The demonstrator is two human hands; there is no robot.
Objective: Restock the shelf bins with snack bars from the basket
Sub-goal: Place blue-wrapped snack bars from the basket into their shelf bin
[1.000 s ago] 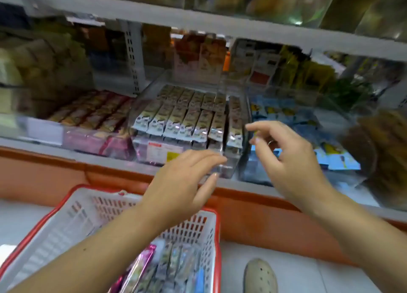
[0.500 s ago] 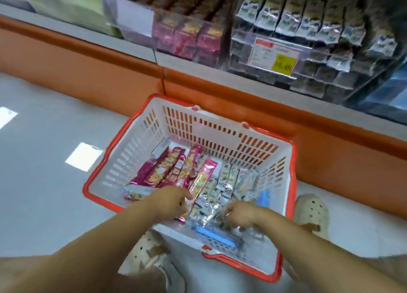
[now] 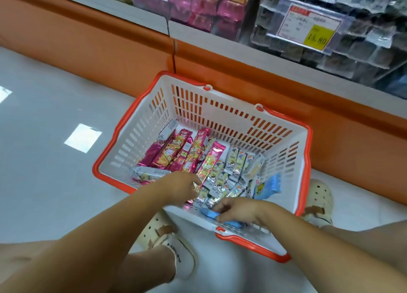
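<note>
A white basket with a red rim stands on the floor below the shelf. It holds pink snack bars, silver snack bars and blue snack bars. My left hand reaches into the basket's near side, fingers curled down onto a silver bar whose wrapper shows between them. My right hand curls round a blue bar lying against the near wall. Above are the clear shelf bins: one with pink bars, one with silver bars.
A red and yellow price tag hangs on the silver bin. An orange plinth runs under the shelf behind the basket. My feet in cream clogs flank the basket on the grey floor.
A second ago both hands were up at the silver bin on the shelf. They dropped into the basket, and since half a second ago they have stayed among the bars.
</note>
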